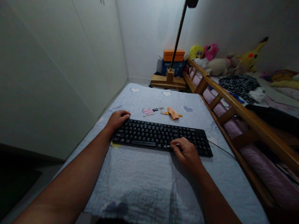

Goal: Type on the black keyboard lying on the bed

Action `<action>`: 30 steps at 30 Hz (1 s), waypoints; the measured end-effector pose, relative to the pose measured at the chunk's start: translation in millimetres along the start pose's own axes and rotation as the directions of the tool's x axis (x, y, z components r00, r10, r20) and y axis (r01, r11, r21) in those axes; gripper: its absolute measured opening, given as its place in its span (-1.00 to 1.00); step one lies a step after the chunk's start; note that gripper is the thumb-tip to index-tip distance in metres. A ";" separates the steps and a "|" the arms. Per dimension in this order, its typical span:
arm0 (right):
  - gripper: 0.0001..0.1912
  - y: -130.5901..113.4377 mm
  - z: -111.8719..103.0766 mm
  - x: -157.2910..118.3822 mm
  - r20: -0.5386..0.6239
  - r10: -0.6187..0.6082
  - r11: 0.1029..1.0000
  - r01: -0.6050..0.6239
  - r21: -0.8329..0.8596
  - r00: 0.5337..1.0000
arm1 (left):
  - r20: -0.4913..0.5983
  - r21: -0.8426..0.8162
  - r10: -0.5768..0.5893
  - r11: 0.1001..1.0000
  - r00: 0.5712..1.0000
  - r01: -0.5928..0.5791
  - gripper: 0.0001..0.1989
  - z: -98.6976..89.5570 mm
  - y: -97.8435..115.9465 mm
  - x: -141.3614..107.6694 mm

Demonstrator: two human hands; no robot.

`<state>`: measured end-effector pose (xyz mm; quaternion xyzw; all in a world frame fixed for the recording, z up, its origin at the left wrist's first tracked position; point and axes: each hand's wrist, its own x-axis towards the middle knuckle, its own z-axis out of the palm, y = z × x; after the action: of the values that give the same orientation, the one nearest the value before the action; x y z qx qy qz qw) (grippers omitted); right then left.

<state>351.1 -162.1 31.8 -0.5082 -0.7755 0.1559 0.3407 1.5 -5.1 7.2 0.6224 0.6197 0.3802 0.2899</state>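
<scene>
A black keyboard (149,133) lies flat on the quilted cover. My left hand (118,119) grips its far left corner, thumb along the edge. Between thumb and fingers, my right hand (185,151) pinches a thin white cotton swab (170,146), its tip at the keys of the bottom row, right of the space bar. Beyond the keyboard lie another cotton swab (149,114), a slim tool with a dark middle (156,109), an orange cloth (173,114) and a yellow-handled brush (164,113) partly under that cloth.
The keyboard's cable (223,148) runs off to the right. A wooden bed rail (230,98) borders the right side, with plush toys behind it. White cabinet doors (60,62) stand at the left. A wooden stand (169,81) with a pole and boxes is at the back.
</scene>
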 end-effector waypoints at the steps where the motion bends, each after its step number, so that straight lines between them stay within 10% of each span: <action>1: -0.81 0.1 0.2 -0.2 0.002 0.002 1.000 -0.002 -0.001 1.000 | -0.001 0.000 0.001 1.000 1.000 -0.001 -0.67 0.0 0.3 -0.2; 30: -0.80 -2.7 -0.2 1.0 0.003 0.006 1.000 -0.006 0.006 1.000 | -0.005 0.012 0.004 1.000 1.000 -0.004 -0.65 -0.2 -0.7 -0.8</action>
<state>349.2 -162.3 34.0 -0.5090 -0.7741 0.1601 0.3407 1.0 -5.9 6.6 0.6245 0.6215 0.3785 0.2838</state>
